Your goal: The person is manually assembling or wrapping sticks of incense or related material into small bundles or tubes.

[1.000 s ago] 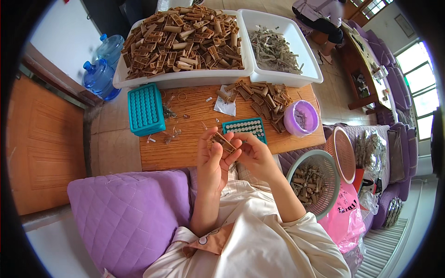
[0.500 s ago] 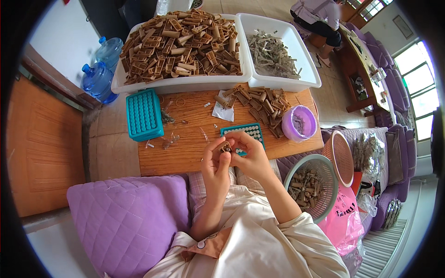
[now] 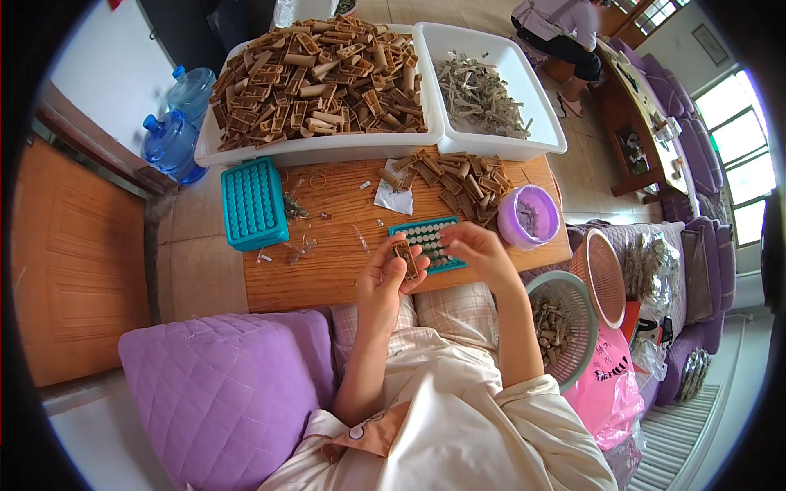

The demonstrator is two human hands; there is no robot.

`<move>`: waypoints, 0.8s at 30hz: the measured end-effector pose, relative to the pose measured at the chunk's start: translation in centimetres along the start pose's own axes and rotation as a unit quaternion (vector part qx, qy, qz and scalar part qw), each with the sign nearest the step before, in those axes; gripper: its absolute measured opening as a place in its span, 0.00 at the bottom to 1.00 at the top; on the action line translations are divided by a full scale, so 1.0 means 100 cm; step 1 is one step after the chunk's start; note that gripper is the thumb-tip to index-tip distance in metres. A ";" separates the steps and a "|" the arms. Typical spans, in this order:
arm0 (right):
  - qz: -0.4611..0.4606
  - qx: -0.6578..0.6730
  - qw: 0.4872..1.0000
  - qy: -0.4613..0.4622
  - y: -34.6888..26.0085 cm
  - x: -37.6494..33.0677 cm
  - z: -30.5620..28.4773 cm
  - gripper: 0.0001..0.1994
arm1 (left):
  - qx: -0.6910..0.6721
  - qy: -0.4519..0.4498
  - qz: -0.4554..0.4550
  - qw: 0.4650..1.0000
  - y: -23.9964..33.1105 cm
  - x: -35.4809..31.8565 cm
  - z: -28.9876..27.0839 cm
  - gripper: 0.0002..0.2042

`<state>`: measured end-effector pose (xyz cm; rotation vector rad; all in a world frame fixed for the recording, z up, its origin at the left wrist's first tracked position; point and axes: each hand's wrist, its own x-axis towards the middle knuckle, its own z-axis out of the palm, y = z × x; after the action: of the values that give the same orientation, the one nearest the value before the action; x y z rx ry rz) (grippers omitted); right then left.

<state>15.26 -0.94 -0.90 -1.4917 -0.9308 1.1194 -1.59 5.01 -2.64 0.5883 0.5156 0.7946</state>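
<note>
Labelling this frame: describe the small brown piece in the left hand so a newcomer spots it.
Start at the wooden table, near edge. The left hand is raised there, pinching a small brown slotted block. It is the only such block off the table, apart from the loose pile.

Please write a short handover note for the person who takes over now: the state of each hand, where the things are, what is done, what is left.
Left hand: holds one small brown block above the table edge.
Right hand: over the small teal tray, fingers pinched; what it holds cannot be told.
Things: loose brown blocks on the wooden table; purple cup beside them; larger teal tray at left; two white bins behind.
Done: grey basket at right holds pieces.
Left: one bin is heaped with brown blocks.
</note>
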 end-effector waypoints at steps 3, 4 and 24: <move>0.020 -0.155 0.982 0.110 0.036 0.004 -0.025 0.11 | 0.013 -0.005 -0.018 1.000 0.000 0.002 -0.001 0.17; 0.024 -0.247 0.956 0.154 0.043 0.006 -0.026 0.09 | 0.014 -0.004 -0.018 1.000 -0.001 0.002 -0.002 0.17; -0.076 -0.449 0.855 0.249 0.069 -0.008 -0.014 0.05 | -0.006 -0.003 -0.027 1.000 -0.004 0.001 -0.005 0.18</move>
<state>16.41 -3.39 -7.39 -2.2491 -1.2293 0.0833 -1.63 4.95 -3.29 0.5639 0.5195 0.7442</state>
